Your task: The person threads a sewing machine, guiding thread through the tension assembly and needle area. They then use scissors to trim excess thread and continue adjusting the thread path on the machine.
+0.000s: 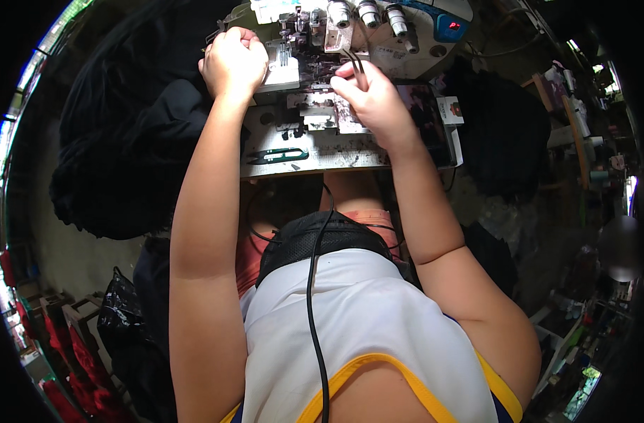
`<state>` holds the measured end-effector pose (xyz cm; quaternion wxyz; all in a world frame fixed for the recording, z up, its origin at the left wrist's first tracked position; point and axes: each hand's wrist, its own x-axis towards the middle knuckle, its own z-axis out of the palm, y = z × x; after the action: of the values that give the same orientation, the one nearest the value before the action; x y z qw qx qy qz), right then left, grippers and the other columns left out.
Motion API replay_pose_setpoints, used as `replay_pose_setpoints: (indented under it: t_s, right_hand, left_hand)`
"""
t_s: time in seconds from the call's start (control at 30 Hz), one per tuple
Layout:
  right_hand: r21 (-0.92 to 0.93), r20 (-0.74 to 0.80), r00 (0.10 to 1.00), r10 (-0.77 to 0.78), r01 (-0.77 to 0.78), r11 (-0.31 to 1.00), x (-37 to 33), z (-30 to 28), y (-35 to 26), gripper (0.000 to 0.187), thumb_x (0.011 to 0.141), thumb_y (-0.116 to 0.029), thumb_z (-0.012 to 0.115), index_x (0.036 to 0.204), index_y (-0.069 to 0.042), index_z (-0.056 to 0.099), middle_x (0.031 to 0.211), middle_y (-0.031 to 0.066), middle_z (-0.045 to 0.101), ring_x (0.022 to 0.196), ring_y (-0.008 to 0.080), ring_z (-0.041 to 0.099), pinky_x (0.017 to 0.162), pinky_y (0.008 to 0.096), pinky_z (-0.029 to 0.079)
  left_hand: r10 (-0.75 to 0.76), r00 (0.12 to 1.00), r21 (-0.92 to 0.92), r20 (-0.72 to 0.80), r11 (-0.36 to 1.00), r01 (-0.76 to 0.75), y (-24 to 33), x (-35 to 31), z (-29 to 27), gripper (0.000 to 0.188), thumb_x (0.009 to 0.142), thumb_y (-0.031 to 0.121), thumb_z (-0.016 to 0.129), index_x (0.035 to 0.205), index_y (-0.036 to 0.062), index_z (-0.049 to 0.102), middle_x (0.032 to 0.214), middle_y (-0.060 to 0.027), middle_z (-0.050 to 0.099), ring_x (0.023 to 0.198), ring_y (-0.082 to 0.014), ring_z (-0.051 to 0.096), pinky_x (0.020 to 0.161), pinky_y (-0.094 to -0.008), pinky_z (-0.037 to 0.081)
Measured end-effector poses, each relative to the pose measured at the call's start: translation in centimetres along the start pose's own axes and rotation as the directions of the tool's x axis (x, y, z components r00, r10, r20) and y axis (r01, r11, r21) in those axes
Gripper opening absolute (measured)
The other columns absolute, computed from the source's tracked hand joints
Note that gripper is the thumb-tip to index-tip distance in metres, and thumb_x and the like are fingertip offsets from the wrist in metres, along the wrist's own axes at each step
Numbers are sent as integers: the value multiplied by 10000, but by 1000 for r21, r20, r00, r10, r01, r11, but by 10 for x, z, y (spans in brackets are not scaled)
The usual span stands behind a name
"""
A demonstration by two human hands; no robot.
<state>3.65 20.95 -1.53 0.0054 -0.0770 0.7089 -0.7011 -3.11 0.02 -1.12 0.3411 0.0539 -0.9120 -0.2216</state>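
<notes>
Under a bright light stands an overlock sewing machine (pixel 419 56), its looper area and metal parts exposed and dotted with dark lint. My right hand (pixel 378 102) pinches a pair of dark tweezers (pixel 357 68), which point up toward the needle area. At the machine's left side my left hand (pixel 234 63) is curled closed; what its fingers grip is hidden behind them. Green-handled thread snips (pixel 288 155) lie on the near part of the white table (pixel 336 161), in front of the opened machine.
A large heap of black fabric (pixel 135 141) rises left of the table, and more dark cloth (pixel 502 134) hangs at the right. A dark flat screen (pixel 424 116) lies beside my right wrist. A black cable (pixel 312 282) runs down over my lap and shirt.
</notes>
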Motion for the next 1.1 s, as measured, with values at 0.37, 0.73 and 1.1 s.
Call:
replay_pose_setpoints:
  t_s: [0.37, 0.73, 1.1]
  right_hand:
    - [-729, 216, 891, -400, 419, 540, -12, -34, -13, 199, 861, -166, 613, 1001, -31, 656, 914, 136, 607, 802, 318, 622, 721, 371, 501]
    - [-863, 414, 746, -523, 504, 35, 1, -20, -13, 106, 809, -185, 660, 865, -95, 659, 843, 54, 609, 792, 242, 621, 717, 343, 518]
    - [-895, 334, 663, -670, 447, -3, 8, -9, -16, 51, 752, -164, 641, 736, -116, 633, 813, 19, 598, 753, 210, 614, 650, 341, 520]
  left_hand:
    - [-54, 996, -27, 72, 998, 56, 0, 1, 1, 145, 781, 259, 578, 829, 169, 681, 893, -31, 666, 948, -248, 617, 876, -416, 431]
    - [8, 1000, 37, 14, 999, -9, 3, -1, -2, 188, 784, 267, 588, 890, 147, 685, 914, -79, 680, 906, -279, 649, 856, -418, 477]
    - [-47, 995, 29, 92, 999, 45, 5, -1, -4, 167, 822, 269, 551, 868, 162, 670, 969, -36, 658, 997, -245, 595, 908, -419, 405]
